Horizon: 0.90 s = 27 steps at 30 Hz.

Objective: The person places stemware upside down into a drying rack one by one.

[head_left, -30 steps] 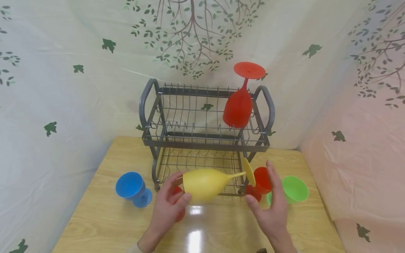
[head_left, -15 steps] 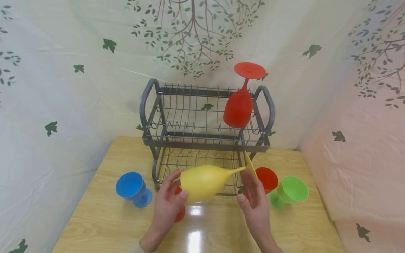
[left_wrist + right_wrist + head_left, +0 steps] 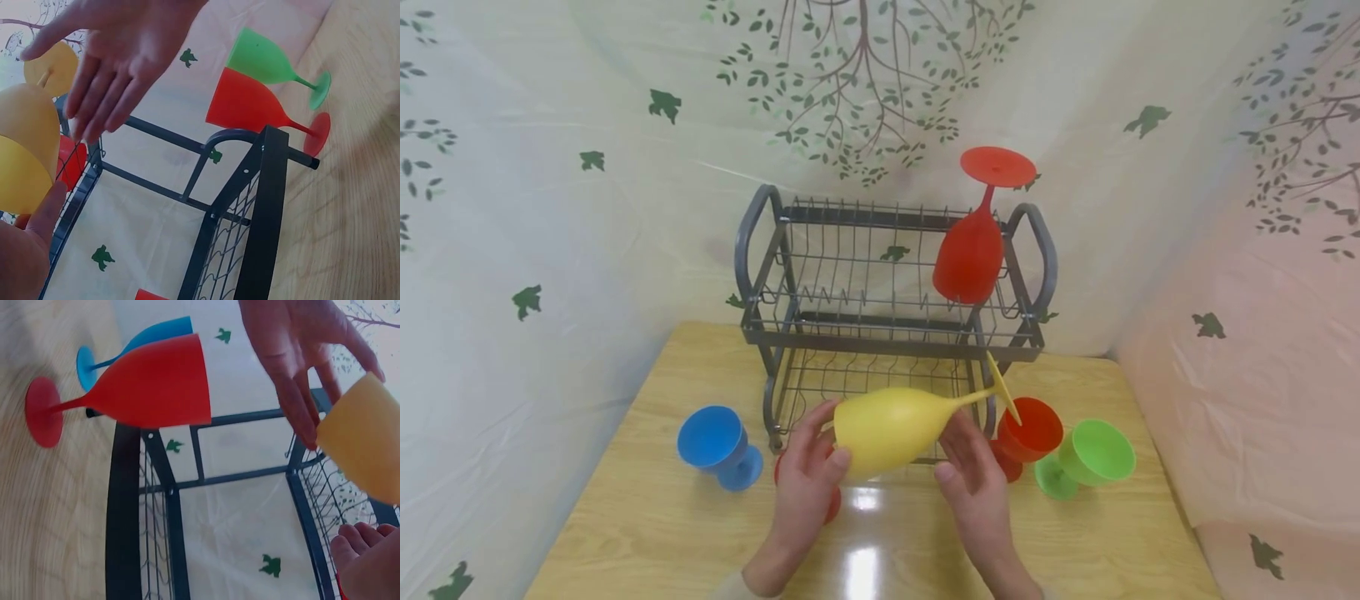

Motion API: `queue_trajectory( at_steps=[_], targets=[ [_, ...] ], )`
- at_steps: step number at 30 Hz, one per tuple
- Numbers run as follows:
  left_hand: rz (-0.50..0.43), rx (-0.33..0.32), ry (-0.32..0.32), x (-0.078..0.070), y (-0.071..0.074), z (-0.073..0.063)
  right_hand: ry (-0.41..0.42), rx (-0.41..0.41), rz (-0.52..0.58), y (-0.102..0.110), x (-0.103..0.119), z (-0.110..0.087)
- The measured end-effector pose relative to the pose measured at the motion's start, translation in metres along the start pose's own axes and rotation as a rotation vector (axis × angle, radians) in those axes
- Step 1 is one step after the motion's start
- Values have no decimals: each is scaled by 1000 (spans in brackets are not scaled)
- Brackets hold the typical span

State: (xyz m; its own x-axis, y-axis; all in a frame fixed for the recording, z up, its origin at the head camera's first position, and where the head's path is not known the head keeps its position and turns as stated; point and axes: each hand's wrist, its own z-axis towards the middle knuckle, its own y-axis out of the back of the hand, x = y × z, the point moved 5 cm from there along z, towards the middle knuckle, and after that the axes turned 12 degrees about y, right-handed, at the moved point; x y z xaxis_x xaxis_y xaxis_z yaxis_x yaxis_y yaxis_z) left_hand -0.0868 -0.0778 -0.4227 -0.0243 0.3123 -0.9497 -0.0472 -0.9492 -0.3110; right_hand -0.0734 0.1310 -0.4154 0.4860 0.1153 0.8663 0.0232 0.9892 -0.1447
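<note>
A yellow plastic wine goblet (image 3: 887, 429) lies nearly sideways in the air in front of the dish rack, its foot to the right and slightly raised. My left hand (image 3: 801, 496) grips the bowl near its rim, thumb on the near side. My right hand (image 3: 981, 504) hovers below the stem. In the left wrist view, the right hand's fingers (image 3: 103, 94) are extended, with a gap between them and the goblet (image 3: 28, 144). Upside down on the upper tier's right end, a red goblet (image 3: 972, 258) leans slightly.
The two-tier dark dish rack (image 3: 891, 343) stands on the wooden table (image 3: 625, 533) against a leaf-printed sheet. A blue goblet (image 3: 711, 439) stands at left. Red (image 3: 1032, 429) and green (image 3: 1097, 452) goblets stand at right. My left hand partly hides another red goblet (image 3: 833, 504).
My right hand has moved left, from beside the yellow goblet's foot to below its stem. The goblet's foot end has tipped up a little. My left hand keeps its grip.
</note>
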Motion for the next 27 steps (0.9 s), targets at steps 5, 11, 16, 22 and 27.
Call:
queue_trajectory(
  at_steps=[5,11,16,22,27],
  targets=[
    [-15,10,9,4,-3,0,-51,-1,-22,-8,1,2],
    [-16,35,-43,4,-5,2,-84,14,-18,-14,0,5],
    [35,26,2,6,-6,2,-107,2,-12,-17,0,7],
    [86,36,44,5,-7,2,-106,-24,-23,-18,1,12],
    [127,85,16,0,-6,3,-73,-36,11,-16,4,15]
  ],
)
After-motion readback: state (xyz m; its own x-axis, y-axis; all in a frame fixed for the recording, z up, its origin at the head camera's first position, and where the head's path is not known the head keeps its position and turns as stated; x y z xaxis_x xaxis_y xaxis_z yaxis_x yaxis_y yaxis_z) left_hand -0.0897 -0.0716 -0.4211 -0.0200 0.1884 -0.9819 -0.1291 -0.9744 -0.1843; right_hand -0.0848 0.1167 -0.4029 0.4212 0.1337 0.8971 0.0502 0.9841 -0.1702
